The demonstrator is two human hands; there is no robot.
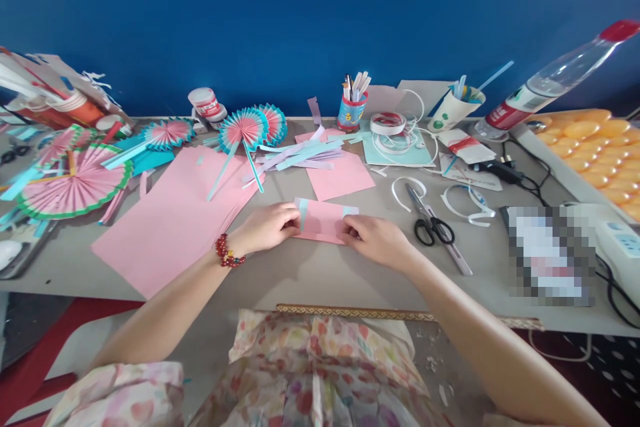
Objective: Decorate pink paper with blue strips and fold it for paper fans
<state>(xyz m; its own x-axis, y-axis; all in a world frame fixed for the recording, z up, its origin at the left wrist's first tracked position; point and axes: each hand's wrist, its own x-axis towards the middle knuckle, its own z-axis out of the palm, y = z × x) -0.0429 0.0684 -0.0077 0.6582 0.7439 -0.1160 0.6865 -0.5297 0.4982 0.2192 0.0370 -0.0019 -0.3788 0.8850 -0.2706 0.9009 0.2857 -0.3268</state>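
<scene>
In front of you, a deep blue wall [300, 20] spans the full width, smooth and plain, with a faint pale line at its upper left. Your grey tabletop [280, 280] runs along its foot from side to side. Below the near edge, at your left, you can see a red and pale structure [95, 312], its kind unclear; at your lower right, dark white-dotted material [615, 360]. Soft light falls over the tabletop, leaving blurred shadows.

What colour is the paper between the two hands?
The paper is pink, with pale blue near both side ends; head view.
</scene>
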